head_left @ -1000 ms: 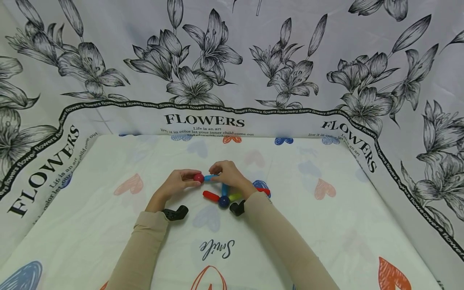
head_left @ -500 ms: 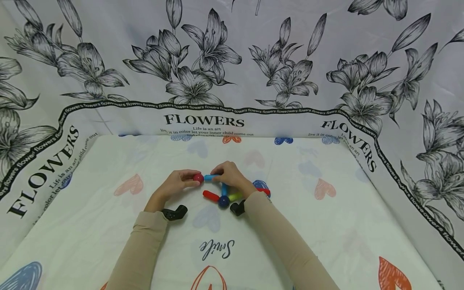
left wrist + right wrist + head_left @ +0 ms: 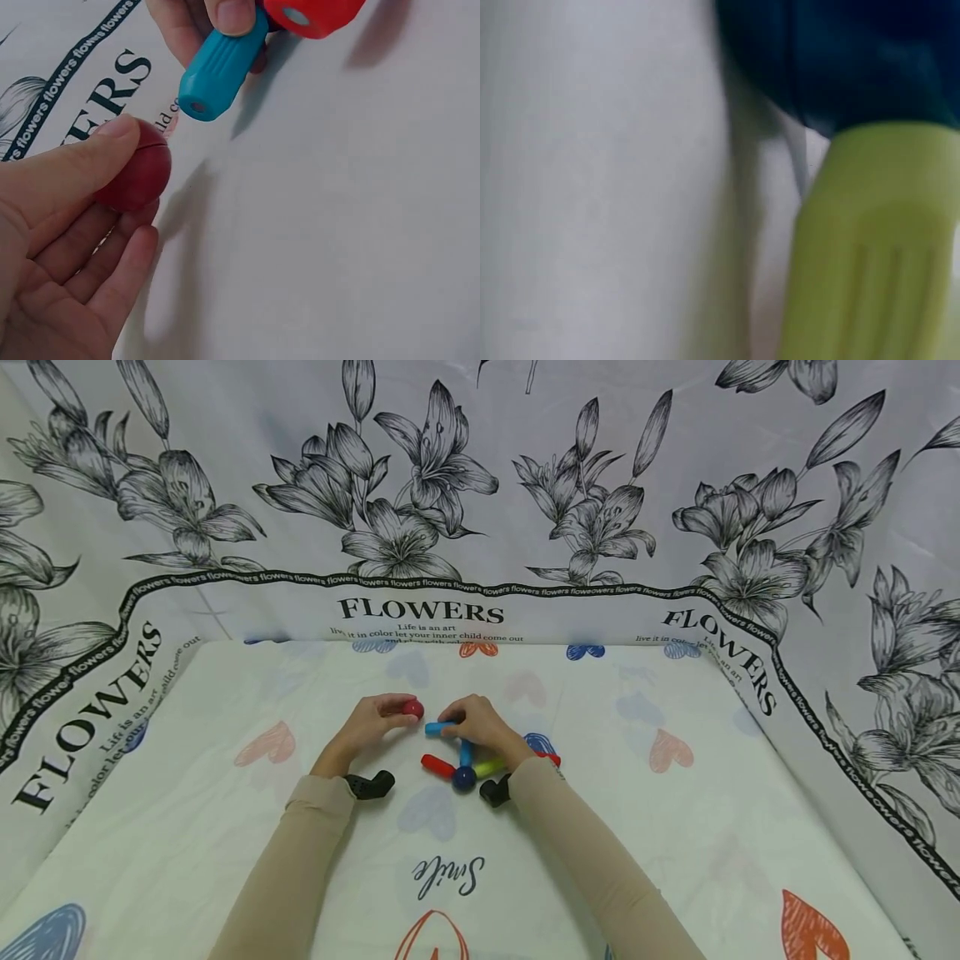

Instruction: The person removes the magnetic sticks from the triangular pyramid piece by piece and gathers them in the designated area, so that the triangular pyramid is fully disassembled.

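Observation:
My left hand (image 3: 367, 727) pinches a red ball (image 3: 146, 172) between thumb and fingers. To its right, my right hand (image 3: 480, 724) grips a light blue magnetic rod (image 3: 221, 75), whose free end points toward the ball across a small gap. Below the right hand sits a dark blue ball (image 3: 463, 778) joined to a red rod (image 3: 437, 767), a yellow-green rod (image 3: 870, 262) and a blue rod (image 3: 466, 752). The right hand hides where the blue rods meet. In the right wrist view only the dark ball and yellow-green rod show, close up.
Another red rod (image 3: 553, 758) pokes out beyond the right wrist, partly covered by the sleeve. A white tablecloth (image 3: 675, 835) with printed hearts lies under everything. Behind it hangs a flower-print curtain (image 3: 510, 543). Black wrist cameras (image 3: 371, 786) sit low near the table.
The red ball first met the light blue rod's end, then came apart from it. My left hand has since raised the ball farther up and away. The right hand stays nearly still.

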### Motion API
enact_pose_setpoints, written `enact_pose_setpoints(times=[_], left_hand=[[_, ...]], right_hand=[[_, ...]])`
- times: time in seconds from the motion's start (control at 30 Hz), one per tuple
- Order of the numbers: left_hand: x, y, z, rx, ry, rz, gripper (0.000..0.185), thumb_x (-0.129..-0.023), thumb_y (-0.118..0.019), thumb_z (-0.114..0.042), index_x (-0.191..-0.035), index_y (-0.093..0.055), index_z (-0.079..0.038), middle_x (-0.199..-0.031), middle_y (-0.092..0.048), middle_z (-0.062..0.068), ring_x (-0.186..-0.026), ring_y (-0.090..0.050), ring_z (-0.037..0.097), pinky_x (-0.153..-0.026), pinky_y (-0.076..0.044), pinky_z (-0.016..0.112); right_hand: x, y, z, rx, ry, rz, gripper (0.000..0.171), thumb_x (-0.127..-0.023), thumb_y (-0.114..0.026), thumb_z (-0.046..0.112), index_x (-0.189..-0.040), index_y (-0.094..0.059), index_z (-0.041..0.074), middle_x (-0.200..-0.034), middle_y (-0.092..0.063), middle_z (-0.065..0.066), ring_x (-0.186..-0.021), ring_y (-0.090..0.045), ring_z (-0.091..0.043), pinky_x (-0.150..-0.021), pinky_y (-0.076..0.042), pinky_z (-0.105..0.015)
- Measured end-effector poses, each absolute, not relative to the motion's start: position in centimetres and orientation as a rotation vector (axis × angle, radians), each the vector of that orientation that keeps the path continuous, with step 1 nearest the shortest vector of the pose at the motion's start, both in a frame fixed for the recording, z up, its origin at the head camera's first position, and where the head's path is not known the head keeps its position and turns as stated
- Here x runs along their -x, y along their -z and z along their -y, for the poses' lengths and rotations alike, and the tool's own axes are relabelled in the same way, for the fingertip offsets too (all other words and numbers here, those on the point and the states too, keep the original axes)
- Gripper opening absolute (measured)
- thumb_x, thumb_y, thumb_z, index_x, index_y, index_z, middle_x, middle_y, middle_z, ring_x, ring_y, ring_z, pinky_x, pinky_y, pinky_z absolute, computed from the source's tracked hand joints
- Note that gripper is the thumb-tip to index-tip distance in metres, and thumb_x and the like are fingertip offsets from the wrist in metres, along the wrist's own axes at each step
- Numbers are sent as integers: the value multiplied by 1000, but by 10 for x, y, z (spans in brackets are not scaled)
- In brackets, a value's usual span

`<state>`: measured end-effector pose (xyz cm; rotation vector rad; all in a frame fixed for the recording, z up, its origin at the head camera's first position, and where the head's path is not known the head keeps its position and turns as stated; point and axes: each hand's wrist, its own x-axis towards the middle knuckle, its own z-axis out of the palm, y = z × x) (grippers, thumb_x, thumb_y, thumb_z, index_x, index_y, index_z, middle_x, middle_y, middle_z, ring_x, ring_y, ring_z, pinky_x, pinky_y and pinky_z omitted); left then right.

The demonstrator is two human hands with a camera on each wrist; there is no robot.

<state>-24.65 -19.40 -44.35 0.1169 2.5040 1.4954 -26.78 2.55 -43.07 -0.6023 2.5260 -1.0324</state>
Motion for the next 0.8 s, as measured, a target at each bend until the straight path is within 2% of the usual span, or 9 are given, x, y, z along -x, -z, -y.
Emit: enact_pose_setpoints(times=[0.4,0.8], left_hand=[[269,445,180,-80,-1487,-2567,51,-92,-65,-21,-138,-51,-4,-141,-54,19,-129,-51,34,-113,-40,47],[284,448,169,-88,-1520,-2595,48,-89,-68,-15,-133,-55,-1,-134,-59,21,-123,-57,34,-109,-46,44]], right_hand=[[264,433,-34,604,1104,-2566,27,-85,-73,17,-111,-72,8,-111,-73,-9,-102,-63,-20,-96,-53,-31],[262,431,-51,532,1151,-2575,32,-84,-75,19,-114,-70,8,-113,-72,-9,-108,-63,-23,-100,-52,-35]])
